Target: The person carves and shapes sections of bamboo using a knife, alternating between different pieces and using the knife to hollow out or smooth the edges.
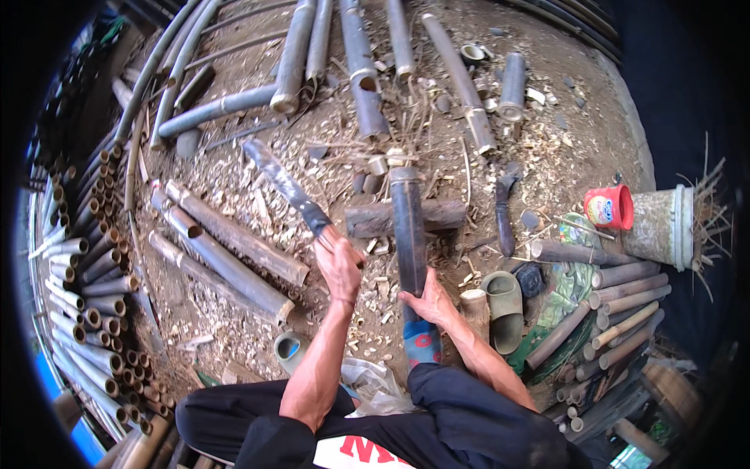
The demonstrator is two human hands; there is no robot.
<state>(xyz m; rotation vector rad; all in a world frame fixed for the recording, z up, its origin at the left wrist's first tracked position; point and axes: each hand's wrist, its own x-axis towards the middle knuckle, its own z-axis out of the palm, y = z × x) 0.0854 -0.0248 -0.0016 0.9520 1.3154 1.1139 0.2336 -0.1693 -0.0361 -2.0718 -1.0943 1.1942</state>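
My left hand (340, 270) is closed round the dark handle of a machete (283, 178). Its broad, pale blade tilts up and to the left, off the bamboo. A dark bamboo pole (408, 227) lies lengthwise in front of me, its far part resting across a short wooden log (369, 219). My right hand (433, 301) grips the pole's near part from the right side, thumb over the top. A foot in a blue and red sock (422, 344) is at the pole's near end.
Bamboo chips cover the ground. Cut bamboo lengths (234, 262) lie left; stacked tubes (101, 313) stand farther left. Another curved blade tool (505, 211), clogs (504, 313), a bamboo pile (625, 297), a red tub (609, 208) and a bucket (656, 227) are right. Long poles (295, 59) lie beyond.
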